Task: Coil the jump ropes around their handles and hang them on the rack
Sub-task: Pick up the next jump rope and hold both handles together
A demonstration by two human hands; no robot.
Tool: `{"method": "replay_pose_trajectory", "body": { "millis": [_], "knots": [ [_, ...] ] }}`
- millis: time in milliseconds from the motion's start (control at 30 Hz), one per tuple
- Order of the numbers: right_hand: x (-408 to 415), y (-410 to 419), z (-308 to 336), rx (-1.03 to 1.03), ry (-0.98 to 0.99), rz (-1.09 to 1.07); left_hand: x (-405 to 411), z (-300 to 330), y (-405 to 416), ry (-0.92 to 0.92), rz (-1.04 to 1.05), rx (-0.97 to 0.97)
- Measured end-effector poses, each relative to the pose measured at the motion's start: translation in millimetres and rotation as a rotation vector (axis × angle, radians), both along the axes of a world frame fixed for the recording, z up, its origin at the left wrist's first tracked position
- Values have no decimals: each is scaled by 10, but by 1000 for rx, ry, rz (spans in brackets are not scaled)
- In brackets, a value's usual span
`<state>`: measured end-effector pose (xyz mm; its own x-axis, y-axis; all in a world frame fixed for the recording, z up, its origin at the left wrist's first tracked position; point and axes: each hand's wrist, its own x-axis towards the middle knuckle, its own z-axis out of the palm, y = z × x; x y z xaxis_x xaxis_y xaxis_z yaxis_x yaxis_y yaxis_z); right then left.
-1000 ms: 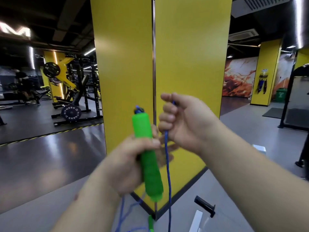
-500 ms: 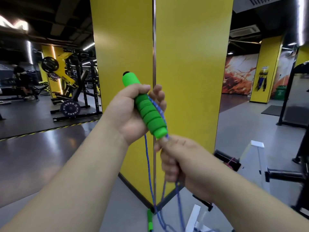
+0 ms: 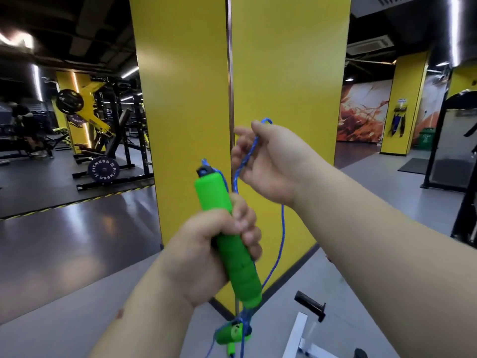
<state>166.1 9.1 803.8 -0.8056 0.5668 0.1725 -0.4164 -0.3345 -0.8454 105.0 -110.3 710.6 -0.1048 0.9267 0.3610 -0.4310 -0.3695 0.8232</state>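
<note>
Rope (image 3: 280, 228) pinched in right hand (image 3: 271, 161), slack; handle (image 3: 227, 236) fisted in left hand (image 3: 206, 254). Risk: loose loop slipping off, snagging dangling second handle (image 3: 232, 334).

Yellow pillar (image 3: 284, 99), glossy grey floor (image 3: 77, 241), perhaps a weight machine (image 3: 90, 120).

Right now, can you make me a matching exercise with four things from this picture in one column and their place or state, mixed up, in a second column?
1. green handle
2. blue rope
3. second green handle
4. weight plate

A. dangles low, below the hands
B. gripped in the left hand
C. leans on a rack, far left
D. pinched in the raised right hand

Pairs: 1-B, 2-D, 3-A, 4-C
</note>
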Motion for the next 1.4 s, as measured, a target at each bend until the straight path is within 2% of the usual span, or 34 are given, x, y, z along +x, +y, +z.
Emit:
{"method": "replay_pose_trajectory", "body": {
  "millis": [100, 200, 333, 400, 467, 600, 733, 833, 933, 1067, 1200, 1300, 1400],
  "knots": [
    [206, -15, -399, 110, -111, 60, -150, 350, 79, -156, 126, 42],
    [410, -171, -794, 184, -124, 162, -251, 613, 147, -240, 137, 26],
    [524, -286, -1047, 456, -238, 21, -311, 784, 214, -340, 163, -22],
    [563, -306, -990, 420, -194, 17, -355, 778, 191, -344, 229, -26],
    [562, -279, -837, 250, -78, 12, -359, 669, 136, -255, 225, -52],
    [374, -178, -346, 26, 110, 38, -233, 235, 30, 16, -113, -47],
    [220, -79, 64, 68, 93, -16, 29, 2, 20, 110, -253, -30],
    [277, -30, 97, 149, 30, -20, 58, 137, 79, 14, -213, 38],
    [401, -76, -182, 235, -84, 79, -38, 455, 123, -97, -55, 101],
    [544, -208, -529, 362, -115, 127, -141, 750, 202, -185, 81, 88],
    [565, -245, -575, 424, -157, 201, -216, 867, 209, -253, 96, 58],
    [598, -227, -551, 389, -195, 348, -287, 895, 151, -323, 61, 35],
    [634, -211, -581, 457, -225, 437, -344, 900, 69, -372, 61, 1]
  ]
}}
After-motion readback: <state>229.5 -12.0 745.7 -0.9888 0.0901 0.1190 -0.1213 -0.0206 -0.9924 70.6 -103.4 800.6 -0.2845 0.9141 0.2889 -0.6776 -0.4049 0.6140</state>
